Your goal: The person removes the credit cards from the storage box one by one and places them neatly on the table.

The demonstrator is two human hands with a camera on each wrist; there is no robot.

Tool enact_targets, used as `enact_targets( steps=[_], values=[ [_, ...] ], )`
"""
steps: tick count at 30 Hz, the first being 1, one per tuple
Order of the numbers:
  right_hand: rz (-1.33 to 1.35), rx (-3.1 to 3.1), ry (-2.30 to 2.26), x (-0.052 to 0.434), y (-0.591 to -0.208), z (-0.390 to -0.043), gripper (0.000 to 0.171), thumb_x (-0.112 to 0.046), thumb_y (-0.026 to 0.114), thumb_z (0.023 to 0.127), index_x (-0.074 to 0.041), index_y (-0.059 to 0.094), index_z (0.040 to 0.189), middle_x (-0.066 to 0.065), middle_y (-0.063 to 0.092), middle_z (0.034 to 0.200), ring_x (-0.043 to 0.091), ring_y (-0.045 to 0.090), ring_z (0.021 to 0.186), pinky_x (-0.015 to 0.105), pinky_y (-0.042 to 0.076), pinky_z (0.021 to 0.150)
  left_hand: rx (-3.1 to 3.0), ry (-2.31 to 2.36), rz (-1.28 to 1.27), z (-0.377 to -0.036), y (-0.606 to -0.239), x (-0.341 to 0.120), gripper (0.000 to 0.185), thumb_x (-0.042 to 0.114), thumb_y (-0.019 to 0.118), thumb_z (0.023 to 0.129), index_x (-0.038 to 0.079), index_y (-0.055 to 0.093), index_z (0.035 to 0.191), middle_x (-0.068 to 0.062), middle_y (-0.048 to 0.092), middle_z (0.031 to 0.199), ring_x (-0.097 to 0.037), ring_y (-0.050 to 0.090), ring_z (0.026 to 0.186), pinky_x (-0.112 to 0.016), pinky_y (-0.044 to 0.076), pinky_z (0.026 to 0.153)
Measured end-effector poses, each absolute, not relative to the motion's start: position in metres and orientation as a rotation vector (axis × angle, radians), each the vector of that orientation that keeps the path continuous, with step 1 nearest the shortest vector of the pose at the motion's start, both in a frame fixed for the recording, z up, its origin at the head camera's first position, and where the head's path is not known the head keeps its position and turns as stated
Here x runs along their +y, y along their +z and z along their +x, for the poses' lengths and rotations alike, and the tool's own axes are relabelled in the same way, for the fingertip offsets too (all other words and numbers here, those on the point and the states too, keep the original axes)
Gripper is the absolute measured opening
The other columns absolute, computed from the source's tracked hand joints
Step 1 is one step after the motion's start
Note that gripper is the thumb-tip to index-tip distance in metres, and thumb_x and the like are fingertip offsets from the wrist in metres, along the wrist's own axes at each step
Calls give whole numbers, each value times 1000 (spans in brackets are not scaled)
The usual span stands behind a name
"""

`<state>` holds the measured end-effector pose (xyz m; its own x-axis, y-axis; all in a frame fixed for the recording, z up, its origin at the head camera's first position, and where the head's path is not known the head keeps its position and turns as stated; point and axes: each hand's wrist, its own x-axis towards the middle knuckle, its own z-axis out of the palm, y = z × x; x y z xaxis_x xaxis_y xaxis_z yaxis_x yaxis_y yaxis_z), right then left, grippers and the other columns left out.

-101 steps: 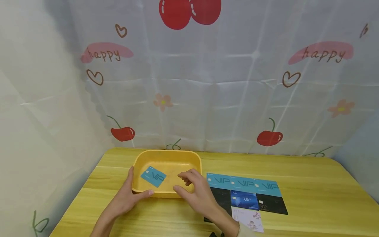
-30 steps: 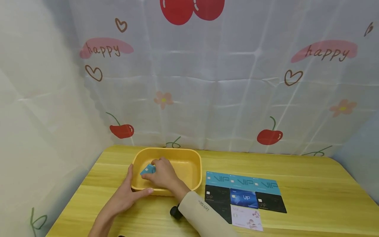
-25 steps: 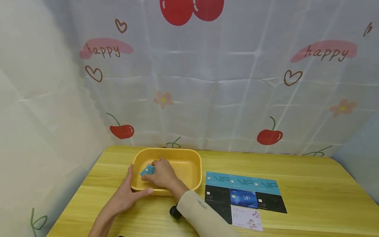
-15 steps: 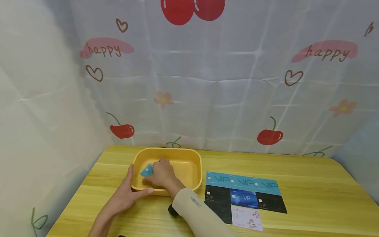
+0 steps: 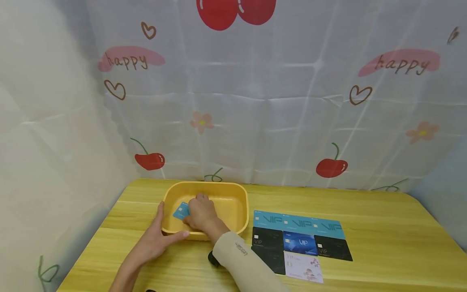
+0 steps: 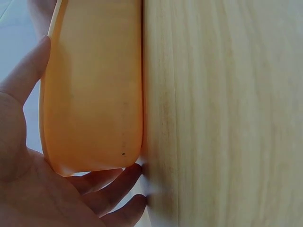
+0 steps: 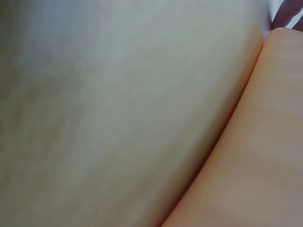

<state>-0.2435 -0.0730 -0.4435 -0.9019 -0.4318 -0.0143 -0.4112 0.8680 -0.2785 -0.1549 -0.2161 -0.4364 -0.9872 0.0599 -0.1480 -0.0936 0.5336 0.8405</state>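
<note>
The tray (image 5: 240,202) stands on the table (image 5: 383,227), left of the card rows (image 5: 300,239). One card (image 5: 181,211) lies inside the tray.

"VIP" on teal cards (image 5: 298,222), blue card (image 5: 300,243), black cards (image 5: 267,240); "happy" on curtain (image 5: 400,63).

Staged tabletop booth: cherry-print curtain (image 5: 255,101) backdrop, wooden table (image 5: 383,239), cards (image 5: 300,239) laid out.
</note>
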Motion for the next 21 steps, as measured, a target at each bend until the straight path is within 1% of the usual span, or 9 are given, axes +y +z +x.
enact_targets(
  steps=[3, 8, 11, 18, 21],
  values=[
    [-667, 2959, -404, -74, -443, -243, 33, -40, 80, 82, -9, 72, 91, 4, 57, 104, 20, 49, 93, 35, 46, 84, 2607, 1445, -32, -155, -436, -217, 123, 43, 76, 86, 4, -19, 154, -25, -4, 161, -42, 6, 146, -60, 11, 114],
    [-624, 2972, -377, -74, -444, -240, 42, -49, 82, 78, -9, 75, 90, 7, 57, 111, 21, 49, 98, 35, 46, 87, 2604, 1448, -15, -156, -437, -218, 123, 42, 76, 86, 3, -19, 154, -25, -5, 161, -42, 5, 146, -59, 10, 114],
    [-614, 2981, -379, -73, -444, -241, 43, -48, 83, 76, -9, 75, 91, 5, 57, 107, 20, 49, 97, 35, 45, 86, 2607, 1446, -15, -157, -438, -217, 123, 43, 76, 86, 3, -19, 154, -24, -4, 161, -42, 7, 146, -59, 11, 114],
    [-651, 2964, -411, -73, -441, -242, 31, -40, 83, 79, -12, 70, 85, 1, 57, 95, 19, 51, 93, 38, 46, 86, 2616, 1431, -22, -156, -438, -218, 123, 44, 76, 86, 4, -18, 154, -25, -3, 161, -43, 6, 146, -60, 11, 114],
    [-663, 2957, -401, -72, -440, -242, 28, -37, 81, 80, -13, 69, 87, 0, 56, 94, 19, 52, 92, 40, 46, 86, 2613, 1430, -21, -157, -437, -217, 123, 44, 76, 86, 4, -19, 154, -25, -4, 161, -43, 6, 146, -60, 11, 114]
  ],
)
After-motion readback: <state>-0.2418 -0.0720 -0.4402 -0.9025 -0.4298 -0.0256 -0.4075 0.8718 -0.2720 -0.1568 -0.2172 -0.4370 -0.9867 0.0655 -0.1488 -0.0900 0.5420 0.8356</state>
